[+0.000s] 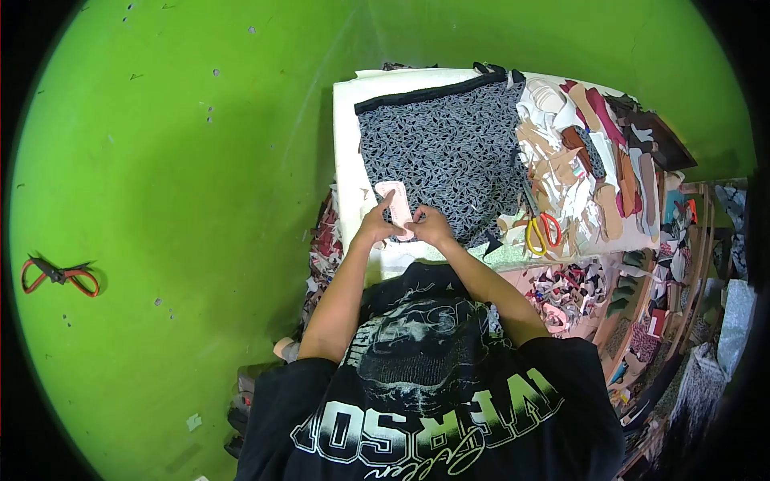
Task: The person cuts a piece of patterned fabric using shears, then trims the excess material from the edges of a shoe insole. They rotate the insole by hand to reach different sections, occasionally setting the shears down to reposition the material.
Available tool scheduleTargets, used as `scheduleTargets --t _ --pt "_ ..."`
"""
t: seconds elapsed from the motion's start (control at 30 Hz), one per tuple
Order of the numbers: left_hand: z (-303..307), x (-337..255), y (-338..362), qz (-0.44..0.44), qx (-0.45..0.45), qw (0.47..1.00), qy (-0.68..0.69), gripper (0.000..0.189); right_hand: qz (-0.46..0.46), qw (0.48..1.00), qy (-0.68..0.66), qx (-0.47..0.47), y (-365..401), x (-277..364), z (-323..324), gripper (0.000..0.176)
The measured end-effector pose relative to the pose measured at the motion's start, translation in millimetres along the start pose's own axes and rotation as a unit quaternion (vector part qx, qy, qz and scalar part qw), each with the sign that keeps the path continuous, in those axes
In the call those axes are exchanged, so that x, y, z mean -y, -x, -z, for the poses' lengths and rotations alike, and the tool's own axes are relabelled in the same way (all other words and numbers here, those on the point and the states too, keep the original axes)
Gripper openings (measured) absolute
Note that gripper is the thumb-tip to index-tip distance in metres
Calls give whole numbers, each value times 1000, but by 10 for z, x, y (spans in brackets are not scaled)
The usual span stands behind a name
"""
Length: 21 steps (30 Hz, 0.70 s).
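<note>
Pink template [397, 210] lies over the lower left of the patterned fabric [449, 144] on the bench [346, 152]. Left hand [377, 228]: thumb and forefinger spread apart, touching the template's left side and lower end. Right hand [433, 229]: fingers at its lower right edge; whether they pinch it, I cannot tell. Further right, scissors [535, 213] with yellow and red handles, then fabric scraps [566, 178].
</note>
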State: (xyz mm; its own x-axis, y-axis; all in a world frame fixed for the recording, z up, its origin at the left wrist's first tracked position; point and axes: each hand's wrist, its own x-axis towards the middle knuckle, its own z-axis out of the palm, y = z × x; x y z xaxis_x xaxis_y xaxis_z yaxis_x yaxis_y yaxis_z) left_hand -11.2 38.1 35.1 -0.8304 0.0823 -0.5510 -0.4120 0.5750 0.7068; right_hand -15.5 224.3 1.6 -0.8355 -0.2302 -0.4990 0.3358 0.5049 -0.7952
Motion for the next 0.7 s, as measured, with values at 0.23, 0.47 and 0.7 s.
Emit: scheduleTargets --t 0.23,0.47,0.7 --pt "-74 -13 24 30 24 998 47 117 29 994 -86 60 170 4 426 24" --pt "-40 -180 100 75 35 988 132 110 105 918 82 -374 953 -383 1734 14" --pt "-60 -102 93 90 28 986 139 113 97 898 235 -360 1253 -1232 2169 42"
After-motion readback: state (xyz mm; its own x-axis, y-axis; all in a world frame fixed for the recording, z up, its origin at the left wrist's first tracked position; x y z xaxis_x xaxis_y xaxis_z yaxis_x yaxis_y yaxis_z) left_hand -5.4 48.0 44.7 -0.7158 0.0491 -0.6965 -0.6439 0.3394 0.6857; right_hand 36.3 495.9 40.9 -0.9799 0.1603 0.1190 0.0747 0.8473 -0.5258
